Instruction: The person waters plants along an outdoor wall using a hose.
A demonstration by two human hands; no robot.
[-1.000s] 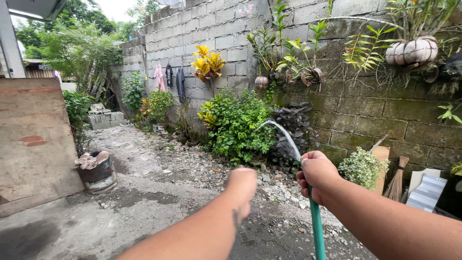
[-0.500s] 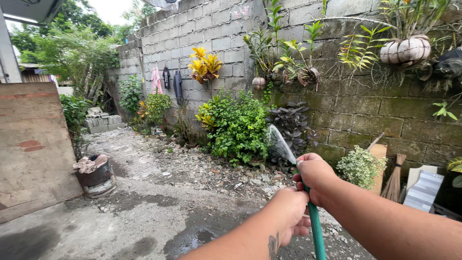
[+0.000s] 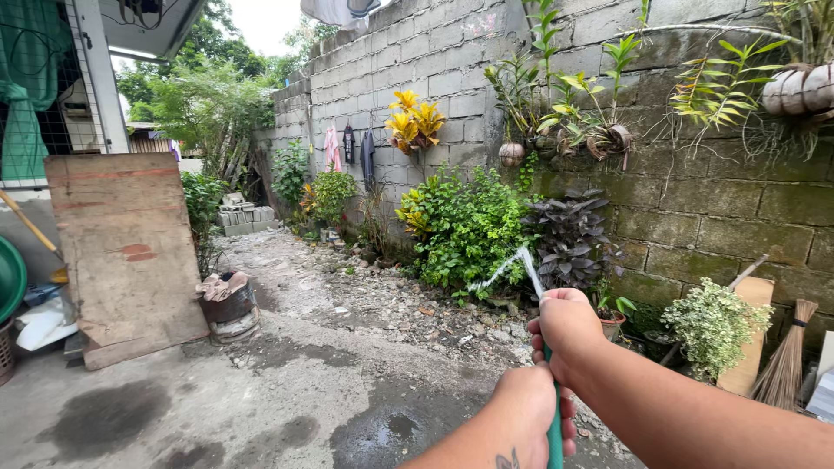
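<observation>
We've got both hands on the hose [image 3: 554, 434], lower centre-right of frame. Right hand [image 3: 566, 330] is clamped round the nozzle end, thumb side up; left hand [image 3: 530, 408] is wrapped round the hose just below it, the two hands touching. Hose is green, runs down out of the bottom edge between the forearms. Water jet [image 3: 512, 265] leaves the top of the right fist, thin arc going up and left toward the green bush [image 3: 469, 226] at frame centre. Dark purple plant [image 3: 569, 234] sits just right of the bush; a pale variegated shrub [image 3: 714, 321] is further right, with a broom [image 3: 786, 365] near the right edge. Block wall [image 3: 695, 208] runs behind all of it, hanging pots along the top, yellow croton [image 3: 413, 122] at upper centre. Ground is concrete with a wet patch [image 3: 382, 430] just left of our hands. Plywood sheet [image 3: 122, 243] leans at left, a metal bucket [image 3: 228, 304] with rags beside it.
</observation>
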